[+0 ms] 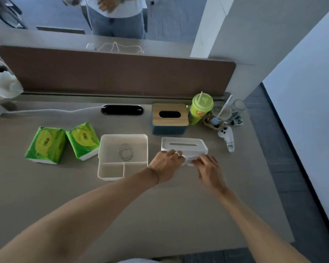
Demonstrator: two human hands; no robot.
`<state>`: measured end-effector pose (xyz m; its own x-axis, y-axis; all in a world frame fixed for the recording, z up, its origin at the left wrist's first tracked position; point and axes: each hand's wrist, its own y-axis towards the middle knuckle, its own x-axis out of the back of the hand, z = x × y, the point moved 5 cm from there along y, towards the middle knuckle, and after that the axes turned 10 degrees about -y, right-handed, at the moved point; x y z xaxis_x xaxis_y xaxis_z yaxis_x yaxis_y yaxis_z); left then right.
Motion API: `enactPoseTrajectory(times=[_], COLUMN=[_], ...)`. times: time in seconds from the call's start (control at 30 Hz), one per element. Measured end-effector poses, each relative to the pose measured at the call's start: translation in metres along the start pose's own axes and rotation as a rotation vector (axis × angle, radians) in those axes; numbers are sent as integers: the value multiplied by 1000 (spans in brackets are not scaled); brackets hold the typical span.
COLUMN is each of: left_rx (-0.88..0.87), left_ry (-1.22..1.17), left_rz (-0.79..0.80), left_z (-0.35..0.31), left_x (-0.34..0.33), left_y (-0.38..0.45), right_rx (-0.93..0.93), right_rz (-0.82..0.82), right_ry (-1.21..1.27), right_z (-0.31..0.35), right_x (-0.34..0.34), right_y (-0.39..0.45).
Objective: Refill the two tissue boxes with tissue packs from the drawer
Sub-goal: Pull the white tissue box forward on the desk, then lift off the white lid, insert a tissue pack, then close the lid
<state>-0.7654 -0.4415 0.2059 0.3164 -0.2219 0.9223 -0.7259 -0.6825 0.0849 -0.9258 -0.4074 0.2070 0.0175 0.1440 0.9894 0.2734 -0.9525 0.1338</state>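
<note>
Two green tissue packs (46, 145) (83, 140) lie side by side on the desk's left. A white open tissue box base (110, 171), with a coil spring inside, sits at the middle. To its right lies the box's white slotted lid (184, 144). My left hand (166, 165) and my right hand (210, 170) both grip the lid's near edge. Behind stands a blue tissue box with a wooden lid (169, 118), its slot dark.
A green cup with straw (200, 109), clear cups (227, 111) and a small white toy (226, 135) crowd the back right. A cable port (122, 109) and a brown divider (112, 73) run along the back. The desk edge drops at the right. A person stands beyond the divider.
</note>
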Motion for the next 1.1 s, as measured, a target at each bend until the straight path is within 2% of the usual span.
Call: enactPoseTrajectory(times=[0.1,0.37,0.53,0.67,0.83,1.0,1.1], left_rx=[109,295,331,329,325,443,476], left_ry=[23,18,41,75,65,87,125], left_rz=[91,242,215,120,-42,-68,-22], left_z=[-1,1,7,20,59,127,176], left_x=[-20,-52,-47,-30,11,59,85], left_y=[12,25,15,5,-20,-72,-109], right_rx=[33,59,44,31,54,84,117], right_rz=[116,240,250,229,100,29,31], right_ry=[66,164,147,131,166,231,245], right_z=[-12,-29,-25,-11,37,114,169], right_x=[-22,-68,-76,-67,-35,-9,-2], right_y=[1,1,-4,8,55,111,142])
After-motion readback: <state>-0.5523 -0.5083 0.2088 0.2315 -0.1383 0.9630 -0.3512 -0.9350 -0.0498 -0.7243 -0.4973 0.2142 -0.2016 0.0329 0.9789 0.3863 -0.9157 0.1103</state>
